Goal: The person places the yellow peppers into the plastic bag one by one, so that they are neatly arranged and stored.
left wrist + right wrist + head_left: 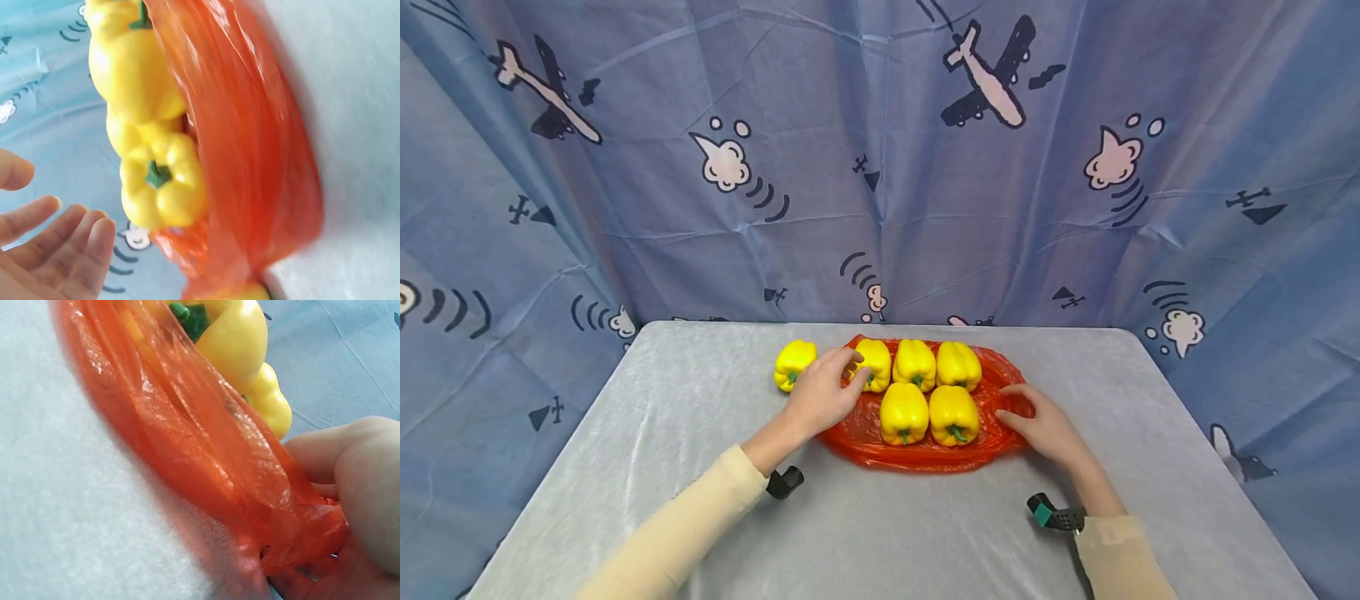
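Observation:
Several yellow bell peppers (pixel 904 414) sit in a red plastic bag (pixel 917 457), three in a back row and two in front. Another yellow bell pepper (pixel 794 363) is outside the bag's left end, partly behind my left hand (pixel 826 392). That hand hovers beside the back row's leftmost pepper (pixel 164 181); its fingers are loosely bent and hold nothing in the left wrist view. At the bag's right end, my right hand (pixel 1051 427) holds the plastic edge between thumb and fingers. In the right wrist view, some of its fingertips are hidden behind the red plastic (pixel 250 481).
A pale grey cloth covers the table (pixel 910 533). Behind it hangs a blue curtain (pixel 850 167) printed with airplanes and clouds. Dark wrist devices show below the left hand and the right hand (pixel 1056 515).

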